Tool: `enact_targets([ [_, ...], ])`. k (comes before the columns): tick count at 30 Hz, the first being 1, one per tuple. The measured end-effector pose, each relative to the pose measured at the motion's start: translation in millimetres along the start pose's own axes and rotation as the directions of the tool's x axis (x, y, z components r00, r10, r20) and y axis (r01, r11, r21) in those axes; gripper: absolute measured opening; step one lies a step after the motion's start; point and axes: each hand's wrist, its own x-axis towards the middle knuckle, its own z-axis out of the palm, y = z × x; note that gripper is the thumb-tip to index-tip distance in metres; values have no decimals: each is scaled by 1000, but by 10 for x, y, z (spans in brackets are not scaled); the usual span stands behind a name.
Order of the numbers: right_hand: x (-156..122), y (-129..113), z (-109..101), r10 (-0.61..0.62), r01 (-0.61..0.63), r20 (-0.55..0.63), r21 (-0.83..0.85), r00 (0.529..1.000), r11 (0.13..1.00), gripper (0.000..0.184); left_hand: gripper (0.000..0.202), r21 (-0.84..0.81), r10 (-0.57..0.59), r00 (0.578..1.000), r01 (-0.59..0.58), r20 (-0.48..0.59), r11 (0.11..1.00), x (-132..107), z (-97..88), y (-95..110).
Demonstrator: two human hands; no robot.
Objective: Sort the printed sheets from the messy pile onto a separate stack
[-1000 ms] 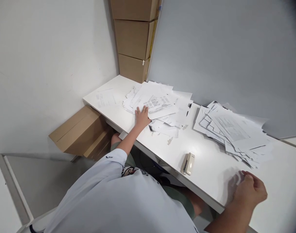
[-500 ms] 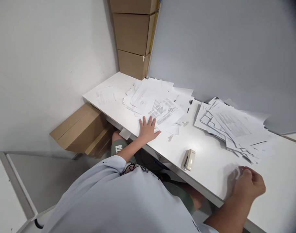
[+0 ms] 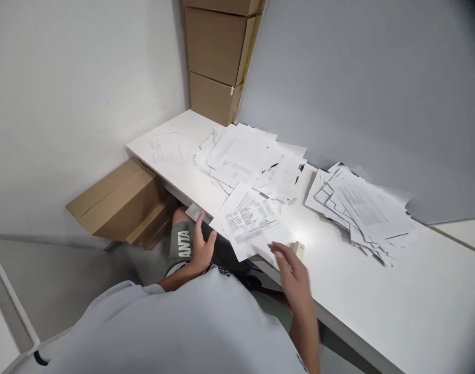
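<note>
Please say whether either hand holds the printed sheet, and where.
The left hand holds nothing; the right fingers reach the edge of the sheet, grip unclear.

My left hand and right hand are hovering open on either side of a printed sheet overhanging the white tabletop, beside loose paper stacks.

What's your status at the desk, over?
Left hand open by the white desk's edge; right hand open, near the printed sheet overhanging that edge. Stapler partly behind right hand.
</note>
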Motion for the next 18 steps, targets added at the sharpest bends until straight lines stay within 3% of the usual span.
enact_targets([
  [1, 64, -8, 157, -41, 47, 64, -89, 997, 995, 48, 54, -154, -183, 979, 168, -89, 974, -30, 48, -29],
  [2, 138, 11, 309, -93, 109, 99, -166, 991, 980, 53, 51, -304, -346, 934, 307, -83, 902, -42, 97, -47],
  [4, 284, 88, 572, -178, 215, 158, -263, 971, 941, 60, 41, -513, -511, 853, 488, 108, 707, -25, 169, -44],
  [5, 347, 126, 672, -208, 257, 193, -282, 959, 925, 61, 37, -572, -507, 834, 529, 215, 627, -4, 188, -27],
  [7, 445, 173, 799, -252, 320, 253, -282, 934, 904, 59, 34, -640, -425, 838, 539, 342, 548, 43, 190, 27],
  [10, 532, 176, 854, -303, 366, 248, -272, 920, 890, 60, 35, -662, -364, 867, 496, 340, 562, 101, 143, 99],
  [13, 544, 175, 867, -344, 392, 206, -278, 916, 877, 62, 42, -626, -368, 862, 506, 348, 593, 133, 106, 116],
  [15, 501, 193, 894, -375, 418, 198, -256, 905, 872, 57, 47, -609, -348, 860, 510, 374, 607, 140, 118, 105],
  [18, 395, 229, 943, -418, 440, 151, -173, 896, 881, 45, 53, -632, -304, 901, 434, 310, 642, 142, 181, 77],
])
